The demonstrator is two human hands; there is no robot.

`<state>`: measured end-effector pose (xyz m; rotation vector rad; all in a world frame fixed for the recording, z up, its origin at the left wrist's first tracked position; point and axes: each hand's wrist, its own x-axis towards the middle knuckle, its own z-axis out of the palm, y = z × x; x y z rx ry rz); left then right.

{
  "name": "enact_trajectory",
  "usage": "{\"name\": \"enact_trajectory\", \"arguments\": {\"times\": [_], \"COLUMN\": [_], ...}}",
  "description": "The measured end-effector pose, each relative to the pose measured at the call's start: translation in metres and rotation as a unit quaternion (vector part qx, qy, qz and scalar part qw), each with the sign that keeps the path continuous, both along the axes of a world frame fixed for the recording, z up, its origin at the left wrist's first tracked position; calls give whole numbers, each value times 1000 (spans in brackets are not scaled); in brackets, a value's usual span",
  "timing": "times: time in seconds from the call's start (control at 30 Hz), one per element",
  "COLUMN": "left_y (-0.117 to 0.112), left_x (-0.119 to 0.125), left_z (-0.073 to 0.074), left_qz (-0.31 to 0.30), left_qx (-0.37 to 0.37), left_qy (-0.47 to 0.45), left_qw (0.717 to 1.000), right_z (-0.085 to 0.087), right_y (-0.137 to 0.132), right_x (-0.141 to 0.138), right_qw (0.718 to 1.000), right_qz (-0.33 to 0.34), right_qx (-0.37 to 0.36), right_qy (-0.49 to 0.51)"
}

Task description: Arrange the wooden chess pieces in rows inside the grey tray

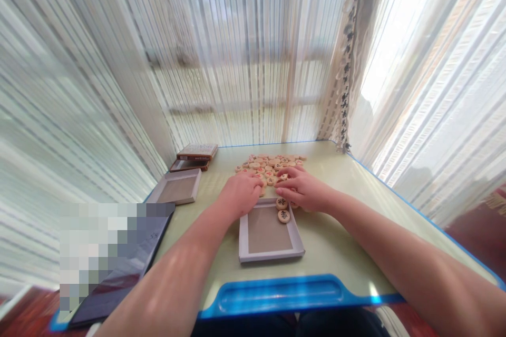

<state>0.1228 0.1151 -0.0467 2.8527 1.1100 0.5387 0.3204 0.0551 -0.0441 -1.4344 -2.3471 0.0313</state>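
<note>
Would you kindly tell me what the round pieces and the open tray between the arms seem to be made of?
Round pieces: probably wood, smooth-looking, from their pale tan colour, though plastic is possible. Open tray: likely cardboard, matte, from its dull whitish and greyish-brown surfaces.

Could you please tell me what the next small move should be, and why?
Perhaps the right hand should ease a round piece into the near tray, since two pieces sit at its far right corner and more lie by that hand.

Bright daylight through sheer curtains (245, 58), glare upper right, stretched edges
</note>
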Motion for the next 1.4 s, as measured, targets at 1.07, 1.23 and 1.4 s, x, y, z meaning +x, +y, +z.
{"name": "enact_trajectory", "arguments": {"times": [1.07,1.23,1.4], "left_y": [2,-2,-3], "left_x": [2,1,1], "left_z": [3,4,2], "left_qz": [-7,2,-2], "left_qx": [-52,-66,-72], "left_qy": [61,84,99], "left_qw": [997,994,992], "right_z": [0,0,-1], "right_y": [8,6,8], "right_x": [16,14,16], "right_qw": [997,996,988], "right_qz": [-80,-80,-110], "right_qx": [11,23,53], "right_qy": [-13,5,90]}}
